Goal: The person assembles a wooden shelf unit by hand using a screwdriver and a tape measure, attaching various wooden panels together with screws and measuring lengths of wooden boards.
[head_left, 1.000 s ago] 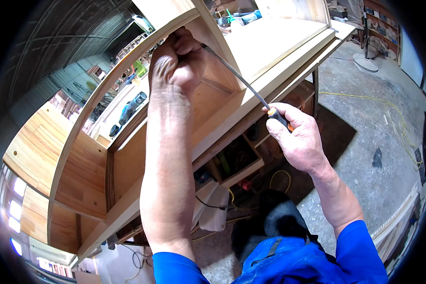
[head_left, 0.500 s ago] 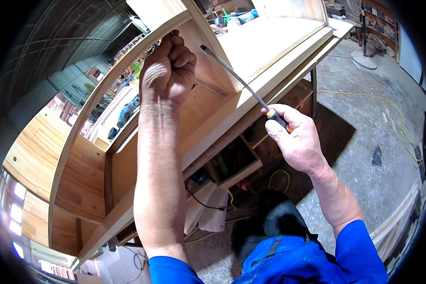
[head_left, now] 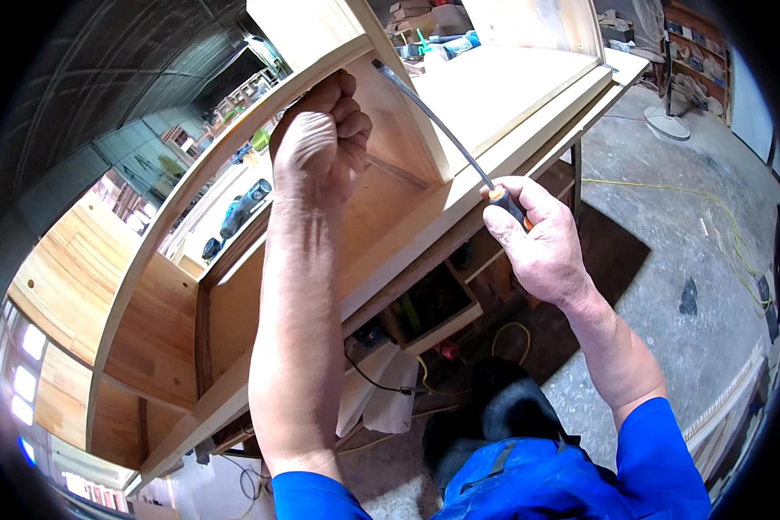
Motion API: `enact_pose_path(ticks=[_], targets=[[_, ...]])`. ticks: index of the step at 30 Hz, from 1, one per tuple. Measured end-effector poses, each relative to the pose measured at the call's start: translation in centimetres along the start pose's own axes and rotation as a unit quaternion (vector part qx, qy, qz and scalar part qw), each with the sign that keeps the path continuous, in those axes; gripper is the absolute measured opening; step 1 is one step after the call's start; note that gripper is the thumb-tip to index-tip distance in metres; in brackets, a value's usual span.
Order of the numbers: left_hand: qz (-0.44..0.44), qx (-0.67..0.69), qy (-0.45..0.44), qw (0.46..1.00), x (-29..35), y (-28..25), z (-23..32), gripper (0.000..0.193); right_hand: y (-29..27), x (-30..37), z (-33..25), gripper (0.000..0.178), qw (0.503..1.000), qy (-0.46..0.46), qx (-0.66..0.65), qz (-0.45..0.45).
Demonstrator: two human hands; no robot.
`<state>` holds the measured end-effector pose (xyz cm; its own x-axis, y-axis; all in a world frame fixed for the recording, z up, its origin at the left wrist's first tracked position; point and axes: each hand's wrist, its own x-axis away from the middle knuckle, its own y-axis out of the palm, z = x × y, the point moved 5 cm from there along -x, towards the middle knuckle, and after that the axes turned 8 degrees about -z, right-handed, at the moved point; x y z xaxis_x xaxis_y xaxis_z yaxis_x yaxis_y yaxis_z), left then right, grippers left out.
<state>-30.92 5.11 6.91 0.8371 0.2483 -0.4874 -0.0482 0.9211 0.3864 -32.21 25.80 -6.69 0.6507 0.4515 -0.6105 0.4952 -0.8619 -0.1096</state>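
My left hand (head_left: 321, 143) is closed in a fist against the upper edge of a pale wooden cabinet frame (head_left: 459, 186), beside its upright divider panel (head_left: 399, 130). Whether the fist holds anything is hidden. My right hand (head_left: 537, 247) grips the orange and black handle of a long tool (head_left: 433, 126). Its thin grey metal shaft slants up and left along the divider, and its tip lies near the panel's top, just right of my left fist.
Under the frame an open wooden box (head_left: 425, 303) holds small tools, with a white cloth (head_left: 381, 399) hanging beside it. A dark power tool (head_left: 243, 204) lies on a surface behind. A yellow cable (head_left: 667, 191) crosses the concrete floor. Shelves (head_left: 698, 52) stand far right.
My left fist has shifted a little along the frame's upper edge. The tool's tip sits slightly higher. My right hand has kept its grip and barely moved.
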Motion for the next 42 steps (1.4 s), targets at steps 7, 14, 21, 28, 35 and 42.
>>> enact_pose_path(ticks=[7,14,21,28,35,42], targets=[[0.058,-0.131,0.026,0.989,0.9,0.9,-0.4,0.019,0.8,-0.1,0.1,0.022,1.0,0.005,-0.006,-0.005],[0.06,-0.145,0.027,0.987,0.9,0.6,-0.5,0.018,0.7,0.6,0.3,0.022,1.0,0.003,-0.003,-0.01],[0.02,-0.077,-0.002,0.997,0.3,0.7,-0.6,0.018,0.8,1.0,0.4,0.022,1.0,-0.008,-0.017,0.01],[-0.027,0.036,-0.039,0.998,0.4,0.5,-0.8,0.013,0.2,1.5,0.7,0.021,1.0,-0.009,-0.007,0.01],[-0.065,0.027,-0.038,0.997,-0.3,-0.5,-0.7,0.016,-0.1,1.9,1.5,0.02,0.999,0.028,-0.022,-0.012],[-0.065,0.056,-0.042,0.995,-0.5,0.0,-0.9,0.02,-0.1,1.9,1.7,0.02,0.999,0.027,-0.017,-0.02]])
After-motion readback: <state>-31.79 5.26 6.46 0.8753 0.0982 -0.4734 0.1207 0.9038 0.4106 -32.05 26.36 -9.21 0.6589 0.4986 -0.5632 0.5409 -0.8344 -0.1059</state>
